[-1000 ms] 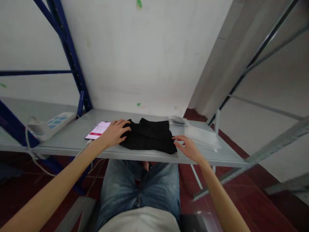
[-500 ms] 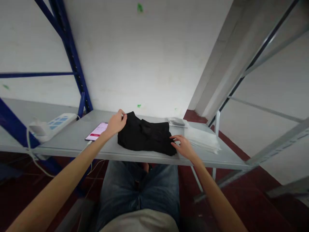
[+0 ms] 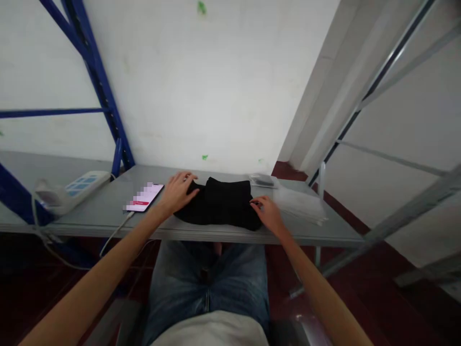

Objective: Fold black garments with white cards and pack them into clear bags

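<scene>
Though near black cloth [image 3: 227, 205] — phone [image 3: 147, 196].

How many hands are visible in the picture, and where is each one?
2: the left hand is at the left end of the black cloth, and the right hand is at its right edge. No other hand shows.

Grey tabletop [image 3: 104, 204], black cloth [image 3: 227, 204], phone [image 3: 148, 198] atop

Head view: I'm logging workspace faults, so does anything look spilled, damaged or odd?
No spill shows, and the black cloth has no visible damage. Two oddities: green marks stand out on the pale wall, and the phone has a blocky, pixelated left edge, probably an image fault.
</scene>
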A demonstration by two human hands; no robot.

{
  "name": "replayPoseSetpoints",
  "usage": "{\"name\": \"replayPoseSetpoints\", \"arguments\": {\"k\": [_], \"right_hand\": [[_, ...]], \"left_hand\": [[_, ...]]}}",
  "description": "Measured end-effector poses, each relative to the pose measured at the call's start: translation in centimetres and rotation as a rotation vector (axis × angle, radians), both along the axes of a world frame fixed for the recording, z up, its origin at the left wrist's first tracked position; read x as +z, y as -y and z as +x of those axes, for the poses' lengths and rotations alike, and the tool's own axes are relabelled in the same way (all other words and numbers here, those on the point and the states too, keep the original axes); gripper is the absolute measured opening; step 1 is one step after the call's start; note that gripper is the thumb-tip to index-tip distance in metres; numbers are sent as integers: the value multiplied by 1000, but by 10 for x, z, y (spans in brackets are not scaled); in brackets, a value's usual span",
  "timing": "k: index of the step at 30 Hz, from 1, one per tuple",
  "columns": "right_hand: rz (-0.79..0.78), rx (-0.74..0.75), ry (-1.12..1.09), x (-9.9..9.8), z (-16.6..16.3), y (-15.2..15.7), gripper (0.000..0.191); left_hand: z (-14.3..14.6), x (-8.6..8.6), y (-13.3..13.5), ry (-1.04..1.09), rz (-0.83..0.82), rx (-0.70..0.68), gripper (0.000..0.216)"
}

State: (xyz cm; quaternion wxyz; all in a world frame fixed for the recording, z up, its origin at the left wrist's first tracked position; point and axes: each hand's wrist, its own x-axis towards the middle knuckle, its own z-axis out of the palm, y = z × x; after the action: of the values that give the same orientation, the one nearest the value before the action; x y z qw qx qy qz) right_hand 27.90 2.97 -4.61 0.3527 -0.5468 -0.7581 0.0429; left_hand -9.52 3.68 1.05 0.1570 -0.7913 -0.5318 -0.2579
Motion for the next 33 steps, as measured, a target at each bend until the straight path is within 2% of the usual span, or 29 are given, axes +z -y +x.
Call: {"name": "replayPoseSetpoints", "arguments": {"k": [2,4,6,9,14,18,22,24,26,29,31,33], "right_hand": [[16,-14,-20,2,-2,-1,25],[21,-35,-51,3,-4,-2,27],[10,-48,-108,4,-6,-4,30],[-41,-17,-236,7,-7,-9,37],[-84,-2,-385,24,-18,-31,44],[-109,-39,-446,36,-27,-48,45],[-121,-35,-518,33,-27,-52,45],[-136,-30,-544,29,-25,-53,46],[-140,-39,-551,27,-25,-57,45],[-107,-117,-537,30,-29,-70,42],[-72,-217,-449,34,-34,-84,41],[-30,-275,-258,36,-41,-95,42]], "left_hand": [[14,4,1,-157,-92,-249,32],[25,6,-3,-226,-165,-331,21],[30,6,-9,-226,-196,-324,15],[33,5,-17,-202,-226,-323,17],[40,15,-22,-116,-238,-211,24],[41,20,-24,-179,-372,-269,39],[31,18,-30,-236,-377,-280,20],[26,19,-36,-208,-359,-264,13],[24,21,-45,-126,-322,-215,17],[31,24,-63,25,-248,-70,25],[41,23,-76,90,-200,42,26],[55,19,-86,117,-141,123,29]]}}
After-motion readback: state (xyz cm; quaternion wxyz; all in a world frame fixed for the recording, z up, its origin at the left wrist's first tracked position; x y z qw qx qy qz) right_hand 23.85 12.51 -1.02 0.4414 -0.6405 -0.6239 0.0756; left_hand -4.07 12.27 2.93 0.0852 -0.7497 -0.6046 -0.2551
